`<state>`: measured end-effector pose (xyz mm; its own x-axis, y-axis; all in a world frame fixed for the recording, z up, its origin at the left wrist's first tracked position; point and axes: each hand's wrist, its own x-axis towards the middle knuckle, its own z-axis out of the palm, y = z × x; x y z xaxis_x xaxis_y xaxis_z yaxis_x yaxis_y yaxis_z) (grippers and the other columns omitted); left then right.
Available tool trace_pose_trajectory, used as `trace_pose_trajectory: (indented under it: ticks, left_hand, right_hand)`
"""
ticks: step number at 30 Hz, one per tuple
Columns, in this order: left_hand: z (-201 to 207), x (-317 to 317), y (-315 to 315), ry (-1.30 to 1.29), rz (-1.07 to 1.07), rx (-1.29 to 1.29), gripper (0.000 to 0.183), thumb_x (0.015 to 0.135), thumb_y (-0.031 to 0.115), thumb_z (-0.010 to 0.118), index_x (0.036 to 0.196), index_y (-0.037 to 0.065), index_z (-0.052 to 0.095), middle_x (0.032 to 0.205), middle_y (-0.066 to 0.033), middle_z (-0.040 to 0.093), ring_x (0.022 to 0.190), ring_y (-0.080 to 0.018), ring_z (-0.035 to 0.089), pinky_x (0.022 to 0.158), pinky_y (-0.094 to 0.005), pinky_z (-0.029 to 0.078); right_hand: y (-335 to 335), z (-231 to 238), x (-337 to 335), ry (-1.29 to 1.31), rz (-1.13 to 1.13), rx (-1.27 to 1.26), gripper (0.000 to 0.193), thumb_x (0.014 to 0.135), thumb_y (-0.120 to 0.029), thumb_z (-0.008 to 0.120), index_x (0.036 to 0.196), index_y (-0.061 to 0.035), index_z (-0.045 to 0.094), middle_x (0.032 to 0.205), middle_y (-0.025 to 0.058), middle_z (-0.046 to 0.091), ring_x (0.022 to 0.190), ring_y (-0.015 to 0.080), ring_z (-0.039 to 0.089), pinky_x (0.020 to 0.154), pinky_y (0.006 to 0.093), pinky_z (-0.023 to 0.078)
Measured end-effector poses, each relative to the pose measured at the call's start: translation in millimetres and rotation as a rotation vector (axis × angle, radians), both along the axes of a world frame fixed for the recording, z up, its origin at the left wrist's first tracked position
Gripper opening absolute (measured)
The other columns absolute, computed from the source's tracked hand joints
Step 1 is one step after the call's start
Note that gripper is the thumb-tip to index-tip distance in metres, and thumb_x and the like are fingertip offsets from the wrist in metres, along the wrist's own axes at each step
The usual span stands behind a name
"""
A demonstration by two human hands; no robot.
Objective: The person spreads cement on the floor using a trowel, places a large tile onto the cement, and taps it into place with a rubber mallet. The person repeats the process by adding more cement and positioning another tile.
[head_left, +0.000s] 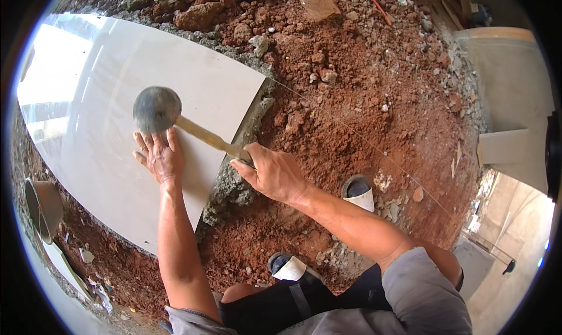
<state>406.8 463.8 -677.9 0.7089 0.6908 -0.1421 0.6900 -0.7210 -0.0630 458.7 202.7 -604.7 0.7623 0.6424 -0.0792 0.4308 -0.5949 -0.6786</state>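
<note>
My right hand point(272, 172) is wrapped round the handle of a rubber mallet point(157, 108) with a dark rounded head and a light wooden shaft. The mallet head is over a large glossy white tile point(199, 71); whether it touches the surface I cannot tell. My left hand point(162, 159) lies on the tile with fingers apart, just below the head, which covers some fingertips. Under the tile's right edge a bed of wet grey mortar point(231, 188) sticks out. Strong light reflects off the tile's far left corner.
Loose reddish soil point(351, 101) with stones surrounds the tile. A thin taut string point(363, 140) runs from the tile's right corner across the soil. At left lies a grey bucket point(48, 206) on its side. My two shod feet stand near the mortar. Pale slabs stand at right.
</note>
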Motion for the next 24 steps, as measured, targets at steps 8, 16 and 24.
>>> trace_pose_trajectory:
  ticks: [8,16,24]
  left_hand:
    - [-6.8,-0.3,-0.9,-0.138,-0.009,0.039,0.065,0.097,0.057,0.033,0.151,0.024,0.025,0.159,-0.0045,0.019,0.147,-0.0258,0.01,0.115,-0.0555,0.004]
    - [-8.9,-66.5,-10.9,-0.294,0.134,0.019,0.079,0.091,0.069,0.032,0.15,0.017,0.028,0.158,-0.0064,0.02,0.147,-0.027,0.013,0.116,-0.056,0.004]
    - [-10.2,-142.6,-40.3,-0.397,0.234,-0.089,0.081,0.091,0.071,0.023,0.152,0.018,0.02,0.16,-0.0049,0.014,0.148,-0.023,0.007,0.117,-0.0545,0.001]
  right_hand:
    - [25.9,15.4,34.0,0.182,0.063,-0.23,0.046,0.099,-0.048,0.042,0.084,-0.0053,0.05,0.05,0.0074,0.055,0.04,0.0212,0.055,0.033,0.0344,0.043]
    - [10.3,35.6,6.3,0.133,0.124,0.008,0.041,0.096,-0.04,0.056,0.101,0.0003,0.062,0.072,0.0113,0.06,0.063,0.0175,0.055,0.055,0.0353,0.046]
    - [8.4,23.8,-19.4,0.322,0.043,0.272,0.037,0.099,-0.041,0.05,0.102,-0.0047,0.055,0.06,-0.0054,0.041,0.049,0.0022,0.042,0.038,0.0215,0.035]
